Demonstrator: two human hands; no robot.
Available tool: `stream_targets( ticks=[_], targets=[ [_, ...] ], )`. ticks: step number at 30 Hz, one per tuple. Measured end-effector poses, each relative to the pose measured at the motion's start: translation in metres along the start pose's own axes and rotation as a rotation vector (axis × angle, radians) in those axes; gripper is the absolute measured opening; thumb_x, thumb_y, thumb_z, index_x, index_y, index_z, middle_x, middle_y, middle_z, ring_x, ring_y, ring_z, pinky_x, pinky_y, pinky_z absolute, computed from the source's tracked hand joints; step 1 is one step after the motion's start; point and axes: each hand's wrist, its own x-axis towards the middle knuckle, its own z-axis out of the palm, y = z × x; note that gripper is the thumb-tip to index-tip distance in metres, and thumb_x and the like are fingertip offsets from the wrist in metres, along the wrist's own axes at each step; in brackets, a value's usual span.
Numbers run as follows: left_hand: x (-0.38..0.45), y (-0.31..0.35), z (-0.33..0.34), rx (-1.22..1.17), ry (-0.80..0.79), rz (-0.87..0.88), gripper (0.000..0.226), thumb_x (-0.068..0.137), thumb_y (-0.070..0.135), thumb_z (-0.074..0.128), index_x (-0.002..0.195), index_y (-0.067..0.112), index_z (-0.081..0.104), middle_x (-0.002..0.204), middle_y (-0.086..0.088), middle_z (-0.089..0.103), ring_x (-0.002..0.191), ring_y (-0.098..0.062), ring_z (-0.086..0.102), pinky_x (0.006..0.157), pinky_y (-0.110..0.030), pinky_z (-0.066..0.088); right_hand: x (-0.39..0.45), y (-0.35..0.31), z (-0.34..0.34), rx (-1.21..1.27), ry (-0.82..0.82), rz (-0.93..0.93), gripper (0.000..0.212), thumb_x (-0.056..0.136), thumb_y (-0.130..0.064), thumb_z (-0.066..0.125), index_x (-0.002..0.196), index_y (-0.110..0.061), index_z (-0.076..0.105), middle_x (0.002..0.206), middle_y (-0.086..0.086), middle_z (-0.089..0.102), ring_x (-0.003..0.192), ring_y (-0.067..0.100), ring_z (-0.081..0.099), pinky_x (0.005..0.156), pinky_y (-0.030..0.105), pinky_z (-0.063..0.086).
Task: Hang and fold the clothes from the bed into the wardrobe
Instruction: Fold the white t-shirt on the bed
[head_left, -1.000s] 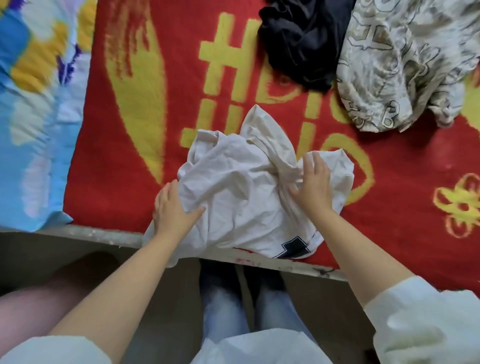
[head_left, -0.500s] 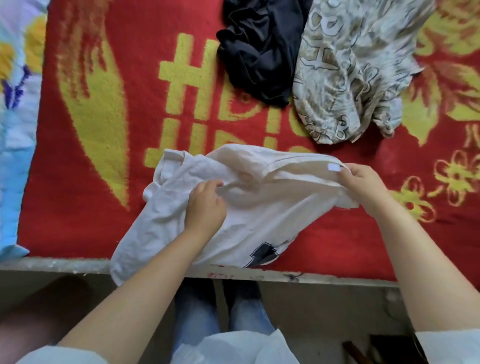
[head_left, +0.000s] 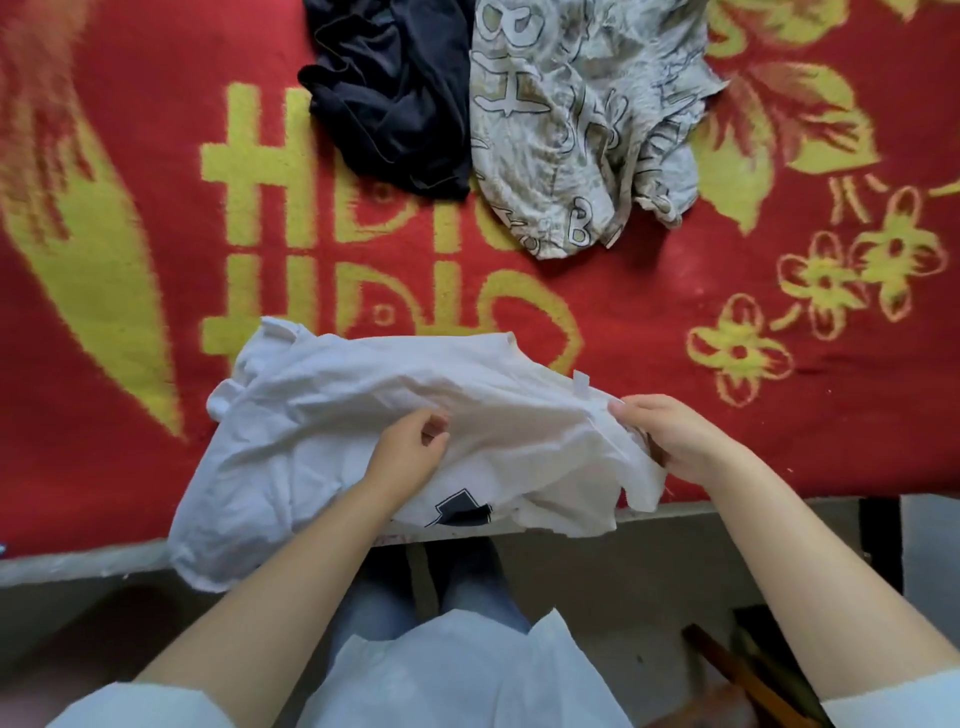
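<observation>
Pinching white shirt (head_left: 322, 447): left grip (head_left: 410, 447) mid-fabric, right grip (head_left: 670, 436) at edge.

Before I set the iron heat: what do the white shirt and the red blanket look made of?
White shirt: thin matte knit, probably cotton; it creases softly and the fabric lets light through.
Red blanket: fuzzy pile, likely synthetic or wool blend; the yellow pattern's edges look feathered.

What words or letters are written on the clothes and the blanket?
"B": on the patterned cloth, near its lower edge; its other outlined letters are crumpled, upside down, unreadable.
Big yellow sign: on the red blanket, partly covered, I cannot read it.
White tag: on the white shirt, no readable text.
Black print: on the shirt, folded, unreadable.
</observation>
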Motion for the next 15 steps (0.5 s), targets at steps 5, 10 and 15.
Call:
stream_targets(
  ticks=[5, 10, 15],
  targets=[
    [-0.004, -0.013, -0.014, 0.068, 0.238, 0.0, 0.024, 0.089, 0.001, 0.051, 0.111, -0.002, 0.059, 0.111, -0.015, 0.062, 0.106, -0.028, 0.056, 0.085, -0.029, 0.04, 0.005, 0.003, 0.01, -0.544, -0.09, -0.061, 0.037, 0.087, -0.043, 0.055, 0.08, -0.006, 0.052, 0.075, 0.003, 0.044, 0.068, 0.019, 0.038, 0.063, 0.031, 0.028],
    [0.044, 0.034, -0.007, 0.357, 0.195, 0.199, 0.036, 0.094, 0.006, 0.042, 0.129, 0.003, 0.049, 0.131, -0.013, 0.052, 0.122, -0.027, 0.045, 0.096, -0.032, 0.033, -0.005, 0.017, 0.011, -1.041, -0.202, -0.12, 0.027, 0.079, -0.007, 0.051, 0.064, -0.015, 0.031, 0.065, -0.003, 0.032, 0.056, 0.011, 0.027, 0.048, 0.023, 0.02],
    [0.088, 0.061, 0.034, 0.995, -0.399, 0.061, 0.045, 0.09, 0.024, 0.044, 0.132, 0.009, 0.041, 0.141, -0.008, 0.039, 0.136, -0.026, 0.027, 0.11, -0.058, 0.011, -0.021, 0.04, -0.003, -1.213, -0.069, -0.423, 0.025, 0.078, -0.007, 0.047, 0.061, -0.017, 0.032, 0.07, -0.007, 0.031, 0.068, 0.016, 0.036, 0.055, 0.03, 0.024]
  ],
)
